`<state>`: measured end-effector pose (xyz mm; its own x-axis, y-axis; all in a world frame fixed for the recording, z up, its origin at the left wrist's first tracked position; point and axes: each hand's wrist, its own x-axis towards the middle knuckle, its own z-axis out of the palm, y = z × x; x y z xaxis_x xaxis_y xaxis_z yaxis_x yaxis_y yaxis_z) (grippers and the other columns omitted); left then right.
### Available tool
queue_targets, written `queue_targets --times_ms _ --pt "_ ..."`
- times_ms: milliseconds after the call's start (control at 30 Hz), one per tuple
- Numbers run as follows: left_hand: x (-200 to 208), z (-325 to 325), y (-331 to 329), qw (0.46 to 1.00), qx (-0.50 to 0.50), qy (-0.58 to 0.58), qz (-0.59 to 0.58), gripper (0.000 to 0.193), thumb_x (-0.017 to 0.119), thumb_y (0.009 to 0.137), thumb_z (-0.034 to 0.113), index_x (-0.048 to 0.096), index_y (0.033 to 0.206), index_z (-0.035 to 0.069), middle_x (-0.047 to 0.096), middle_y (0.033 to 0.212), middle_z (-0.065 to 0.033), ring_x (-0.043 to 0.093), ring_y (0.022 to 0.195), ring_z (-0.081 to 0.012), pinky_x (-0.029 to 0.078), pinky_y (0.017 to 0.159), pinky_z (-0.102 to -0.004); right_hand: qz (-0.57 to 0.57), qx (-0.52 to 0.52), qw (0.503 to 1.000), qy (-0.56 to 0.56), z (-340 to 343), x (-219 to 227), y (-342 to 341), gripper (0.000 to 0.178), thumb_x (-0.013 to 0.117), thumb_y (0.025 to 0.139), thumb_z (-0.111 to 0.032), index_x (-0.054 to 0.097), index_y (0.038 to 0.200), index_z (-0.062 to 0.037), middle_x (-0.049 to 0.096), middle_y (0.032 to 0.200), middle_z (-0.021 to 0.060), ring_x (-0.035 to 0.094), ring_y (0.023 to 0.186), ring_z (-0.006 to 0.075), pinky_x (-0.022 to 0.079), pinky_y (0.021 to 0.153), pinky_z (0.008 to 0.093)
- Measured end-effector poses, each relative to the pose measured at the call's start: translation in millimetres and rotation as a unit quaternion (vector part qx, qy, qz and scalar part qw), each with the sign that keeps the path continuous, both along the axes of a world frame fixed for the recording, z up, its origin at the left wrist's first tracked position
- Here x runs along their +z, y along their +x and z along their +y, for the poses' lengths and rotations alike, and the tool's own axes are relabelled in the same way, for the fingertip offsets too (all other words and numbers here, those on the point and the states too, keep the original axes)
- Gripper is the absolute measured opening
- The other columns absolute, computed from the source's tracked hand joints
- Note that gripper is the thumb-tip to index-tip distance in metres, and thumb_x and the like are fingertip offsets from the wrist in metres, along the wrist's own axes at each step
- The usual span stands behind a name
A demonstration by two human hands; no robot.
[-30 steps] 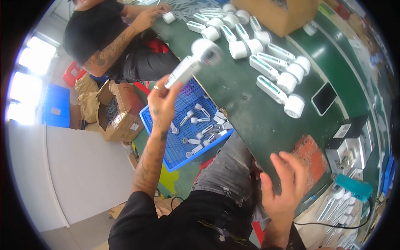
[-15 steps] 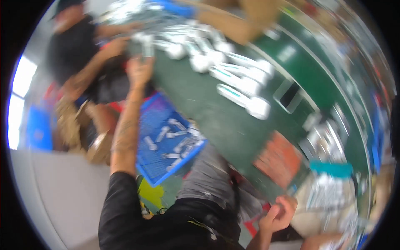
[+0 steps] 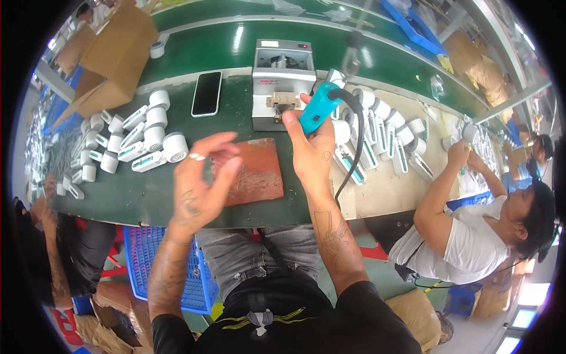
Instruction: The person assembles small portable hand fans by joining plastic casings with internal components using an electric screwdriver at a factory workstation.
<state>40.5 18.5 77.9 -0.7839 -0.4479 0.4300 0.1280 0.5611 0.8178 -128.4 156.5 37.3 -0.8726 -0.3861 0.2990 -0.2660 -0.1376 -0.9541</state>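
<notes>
My right hand point(image 3: 312, 144) is wrapped round a teal electric screwdriver point(image 3: 319, 107) with a black cord bending down from its upper end. It is held in front of a grey screw-feeder box point(image 3: 283, 76); the tool's tip is hidden. My left hand point(image 3: 206, 174) hovers over the left part of a worn reddish mat point(image 3: 256, 174), fingers spread and thumb apart. A small pale spot on its fingers may be a ring. White round-headed devices with handles point(image 3: 155, 137) lie left of the mat, and more point(image 3: 377, 133) lie right of the screwdriver.
A black-screened phone point(image 3: 206, 94) lies behind the mat on the green table. Cardboard boxes point(image 3: 112, 56) stand at the far left. A blue basket point(image 3: 144, 265) is below the table edge by my left forearm. A person in white point(image 3: 466, 236) works at right, another at left.
My view has swung right. The left hand has come from the far-left devices to over the mat. My right hand, earlier low near the table edge, now holds the screwdriver.
</notes>
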Motion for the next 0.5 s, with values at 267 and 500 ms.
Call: queue_targets --times_ms 267,500 --pt "-33.0 91.0 -104.3 0.965 -0.199 -0.076 -0.153 0.047 0.068 0.099 0.028 0.057 0.138 0.005 0.072 0.089 -0.0190 0.071 0.086 -0.0378 0.056 0.079 -0.0465 -0.051 -0.087 0.991 -0.083 112.5 7.3 26.7 0.054 0.069 0.096 0.001 0.047 0.145 0.0005 0.065 0.101 0.0027 0.058 0.093 0.0076 0.046 0.085 0.0249" --pt "-75.8 140.4 -141.4 0.936 -0.173 -0.236 -0.196 0.065 0.052 0.103 0.057 0.053 0.147 0.009 0.069 0.107 -0.0185 0.071 0.097 -0.0373 0.056 0.085 -0.0479 -0.021 -0.169 0.984 -0.049 153.5 21.4 34.1 0.054 0.067 0.094 0.000 0.045 0.143 0.0068 0.065 0.098 0.0087 0.059 0.088 0.0109 0.047 0.082 0.0252"
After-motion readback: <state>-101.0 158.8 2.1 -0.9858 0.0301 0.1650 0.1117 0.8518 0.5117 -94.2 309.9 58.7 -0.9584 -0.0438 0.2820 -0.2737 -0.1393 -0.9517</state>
